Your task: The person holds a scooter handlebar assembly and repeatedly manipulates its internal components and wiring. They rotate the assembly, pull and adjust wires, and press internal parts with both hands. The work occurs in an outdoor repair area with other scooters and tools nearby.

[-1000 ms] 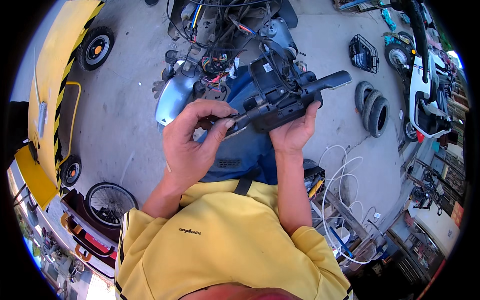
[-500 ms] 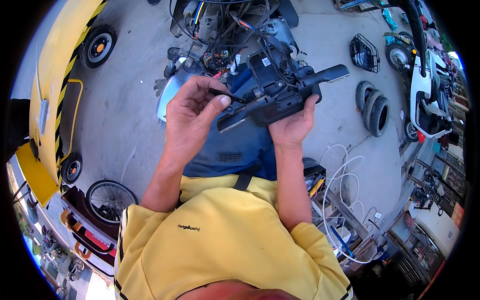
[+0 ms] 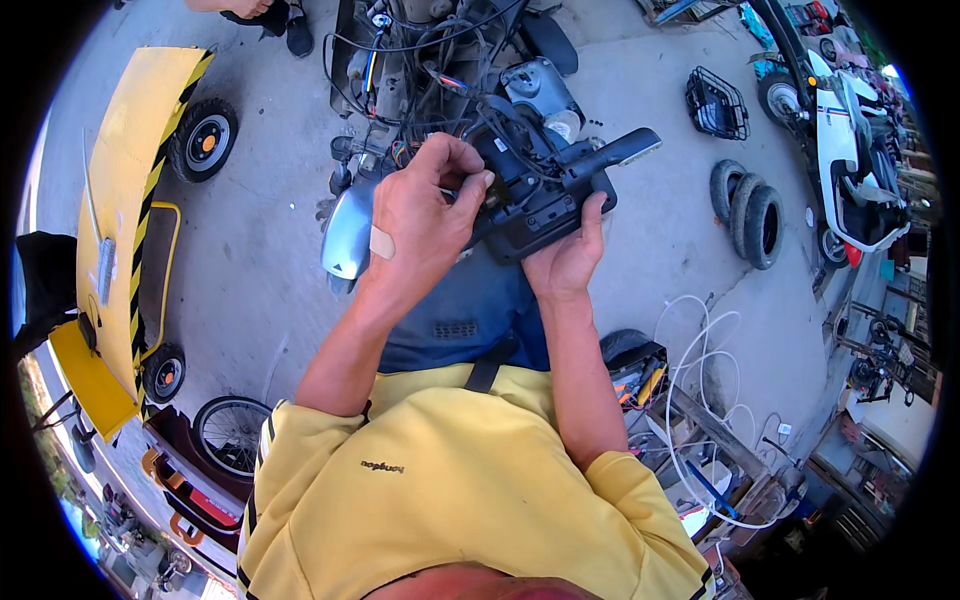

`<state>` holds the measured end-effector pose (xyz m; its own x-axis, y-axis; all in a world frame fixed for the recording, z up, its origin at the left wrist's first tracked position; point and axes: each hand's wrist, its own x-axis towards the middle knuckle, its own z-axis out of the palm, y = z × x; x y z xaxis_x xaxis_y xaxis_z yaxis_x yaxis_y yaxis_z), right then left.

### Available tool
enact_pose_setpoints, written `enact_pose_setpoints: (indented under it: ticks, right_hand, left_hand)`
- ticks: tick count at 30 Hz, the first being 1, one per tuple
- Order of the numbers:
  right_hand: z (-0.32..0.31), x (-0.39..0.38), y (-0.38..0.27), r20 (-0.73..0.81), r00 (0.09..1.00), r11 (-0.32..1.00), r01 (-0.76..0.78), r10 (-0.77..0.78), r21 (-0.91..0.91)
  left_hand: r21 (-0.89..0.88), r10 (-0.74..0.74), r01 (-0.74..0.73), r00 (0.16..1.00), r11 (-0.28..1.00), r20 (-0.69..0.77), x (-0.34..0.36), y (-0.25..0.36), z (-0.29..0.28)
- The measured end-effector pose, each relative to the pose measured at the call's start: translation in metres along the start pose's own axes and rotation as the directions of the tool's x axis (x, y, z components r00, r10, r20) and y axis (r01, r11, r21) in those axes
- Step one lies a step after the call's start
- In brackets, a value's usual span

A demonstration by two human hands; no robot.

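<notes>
My right hand [image 3: 564,258] supports a black plastic housing [image 3: 540,213] from below, thumb against its right side. The housing has a protruding bar [image 3: 625,150] at the right and cables looping over its top. My left hand [image 3: 428,208] is raised over the housing's left part, a plaster on the wrist, thumb and index finger pinched; what they hold is hidden. Just beyond are a partly stripped vehicle front with tangled wires [image 3: 420,60] and a silver panel [image 3: 350,235] left of my left hand.
A yellow cart [image 3: 130,170] stands left, a wheel [image 3: 225,430] below it. Right are stacked tyres [image 3: 760,225], a wire basket [image 3: 715,105], a white scooter [image 3: 860,190] and looped white hose [image 3: 700,330]. A co-worker's hand and feet [image 3: 275,20] show at top left.
My left hand has moved up and rightward over the housing; the dark strip it pinched is now hidden. My right hand has shifted slightly left. The co-worker has come into view at top.
</notes>
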<state>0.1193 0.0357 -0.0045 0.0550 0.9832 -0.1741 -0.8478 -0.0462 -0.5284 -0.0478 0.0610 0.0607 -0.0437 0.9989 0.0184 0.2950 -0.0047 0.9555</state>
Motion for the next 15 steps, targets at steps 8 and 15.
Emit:
enact_pose_setpoints:
  ticks: [8, 15]
  right_hand:
    - [-0.007, -0.001, -0.001, -0.028, 0.999, 0.999, -0.026, 0.027, 0.019]
    - [-0.001, -0.001, -0.004, -0.013, 0.999, 0.998, -0.048, 0.049, 0.034]
  left_hand:
    - [0.090, 0.075, -0.079, 0.996, 0.993, 0.043, -0.007, 0.005, 0.006]
    - [0.176, 0.175, -0.176, 0.984, 0.968, 0.023, -0.016, 0.016, 0.011]
